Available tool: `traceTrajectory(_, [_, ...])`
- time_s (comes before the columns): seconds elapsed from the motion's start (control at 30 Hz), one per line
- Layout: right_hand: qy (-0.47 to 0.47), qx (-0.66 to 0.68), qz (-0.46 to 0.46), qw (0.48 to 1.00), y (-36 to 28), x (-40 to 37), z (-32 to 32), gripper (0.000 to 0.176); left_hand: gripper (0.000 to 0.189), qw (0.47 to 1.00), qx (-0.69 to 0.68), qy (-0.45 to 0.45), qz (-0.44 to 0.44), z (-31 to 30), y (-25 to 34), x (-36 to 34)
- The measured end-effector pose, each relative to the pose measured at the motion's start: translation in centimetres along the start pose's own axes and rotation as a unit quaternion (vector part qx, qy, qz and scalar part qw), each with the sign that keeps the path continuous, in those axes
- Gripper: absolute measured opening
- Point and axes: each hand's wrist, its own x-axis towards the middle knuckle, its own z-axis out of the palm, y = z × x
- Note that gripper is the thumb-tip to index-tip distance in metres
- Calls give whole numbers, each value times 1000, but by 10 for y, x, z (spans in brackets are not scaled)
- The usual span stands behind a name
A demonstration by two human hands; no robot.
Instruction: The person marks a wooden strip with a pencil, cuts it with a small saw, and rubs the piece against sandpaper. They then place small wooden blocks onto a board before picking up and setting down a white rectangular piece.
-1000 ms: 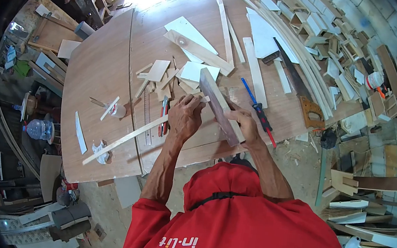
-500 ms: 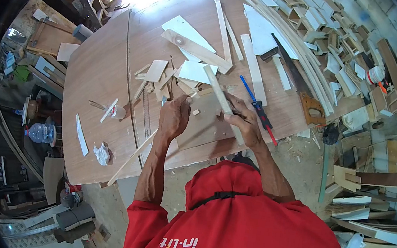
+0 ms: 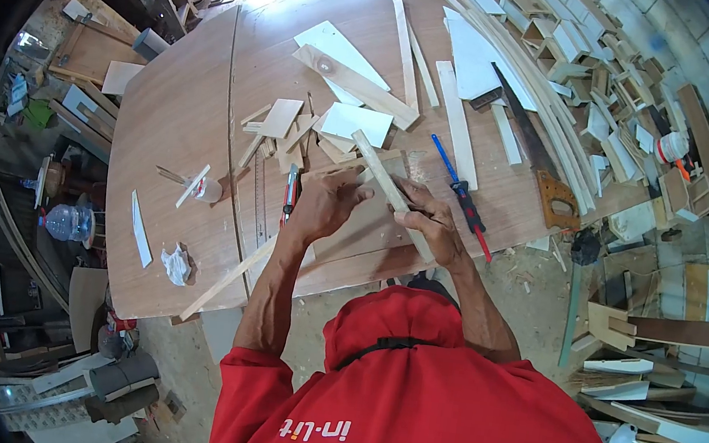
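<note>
My right hand (image 3: 430,221) is closed round a pale wooden strip (image 3: 382,172), which points up and to the left over the table. Beside the strip's left edge is my left hand (image 3: 328,201), its fingers bent; whether they pinch anything small is hidden. A red and black utility knife (image 3: 291,188) lies just left of my left hand. Right of my right hand lies a blue and red tool (image 3: 463,192). Wood offcuts (image 3: 281,119) and a white board (image 3: 357,124) lie beyond the hands.
A handsaw (image 3: 556,201) and long strips (image 3: 550,113) line the table's right side. On the left are a cup (image 3: 210,190), crumpled white paper (image 3: 177,264) and a thin strip (image 3: 230,279) across the near edge. Small wooden boxes (image 3: 621,103) are piled at the right.
My left hand has moved right, nearer the strip and my right hand. The knife left of it shows more fully. The view has shifted slightly.
</note>
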Motion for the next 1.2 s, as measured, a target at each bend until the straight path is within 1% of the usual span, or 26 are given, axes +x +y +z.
traceTrajectory(0.07, [6, 42, 27, 999, -6, 3, 3, 58, 13, 1000, 12, -5, 9, 0, -4, 4])
traceTrajectory(0.13, [-3, 38, 26, 999, -1, -5, 0, 58, 12, 999, 27, -8, 18, -1, -8, 4])
traceTrajectory(0.2, [-11, 34, 21, 999, -2, -3, 1, 58, 10, 998, 47, 1, 50, -2, -9, 6])
traceTrajectory(0.23, [-5, 36, 35, 999, -6, -2, 1, 58, 10, 998, 47, 1, 49, 1, -7, 6])
traceTrajectory(0.3, [5, 36, 51, 998, -8, 0, 0, 58, 7, 994, 57, 21, 92, 10, -1, 5])
traceTrajectory(0.37, [-9, -8, 40, 999, -10, 8, 1, 59, 6, 995, 70, 22, 68, 9, -10, 3])
traceTrajectory(0.43, [-35, 24, 58, 997, -6, 2, -4, 60, 6, 995, 86, 23, 41, 3, -26, 0])
traceTrajectory(0.47, [-57, 51, 77, 994, -2, 0, -10, 61, 13, 994, 100, 33, -21, 0, -34, 0])
traceTrajectory(0.5, [-31, -76, 85, 993, 15, 4, -15, 62, 23, 989, 112, 40, -83, 0, -39, -1])
traceTrajectory(0.53, [-33, -76, 87, 993, 17, 12, -15, 62, 23, 989, 111, 40, -85, 0, -39, -4])
traceTrajectory(0.57, [17, -187, 27, 982, 17, 24, -12, 60, 29, 991, 108, 30, -76, -1, -38, -7])
traceTrajectory(0.6, [68, -294, -35, 953, 17, 38, -11, 59, 35, 992, 106, 22, -65, -3, -37, -10])
traceTrajectory(0.63, [93, -314, -70, 942, 30, 53, -9, 56, 37, 996, 84, 38, -14, -1, -38, -13])
traceTrajectory(0.67, [92, -312, -72, 943, 40, 66, -9, 56, 37, 995, 86, 39, -14, 0, -37, -16])
traceTrajectory(0.73, [110, -441, -25, 890, 47, 89, -4, 57, 37, 992, 126, -1, -15, -1, -31, -21])
traceTrajectory(0.77, [116, -459, -28, 880, 61, 100, -2, 56, 37, 991, 132, 15, 8, 8, -44, -25])
traceTrajectory(0.8, [116, -458, -30, 881, 66, 109, 0, 56, 37, 991, 134, 16, 8, 6, -39, -26])
traceTrajectory(0.87, [89, -493, -42, 865, 75, 124, 4, 56, 40, 996, 75, 42, 5, 2, -29, -32])
traceTrajectory(0.9, [86, -491, -42, 866, 83, 131, 6, 56, 37, 995, 56, 17, -81, 0, -26, -36])
traceTrajectory(0.93, [85, -507, -57, 856, 91, 138, 8, 57, 37, 995, 56, 18, -85, 3, -35, -38])
traceTrajectory(1.0, [78, -521, -70, 847, 101, 149, 9, 58, 34, 997, -31, 53, -39, 9, -52, -43])
traceTrajectory(1.03, [70, -522, -62, 848, 104, 153, 8, 59, 34, 997, -32, 53, -45, 9, -54, -46])
traceTrajectory(1.1, [57, -522, -52, 849, 109, 153, 11, 60, 33, 991, -83, 51, -96, 6, -54, -47])
traceTrajectory(1.13, [65, -541, -58, 837, 106, 151, 13, 58, 33, 990, -85, 51, -100, 1, -48, -46])
traceTrajectory(1.17, [74, -560, -63, 823, 103, 148, 12, 55, 34, 986, -81, 28, -146, -3, -42, -43])
traceTrajectory(1.2, [72, -561, -59, 822, 97, 143, 11, 55, 37, 979, -77, 4, -190, -4, -40, -41])
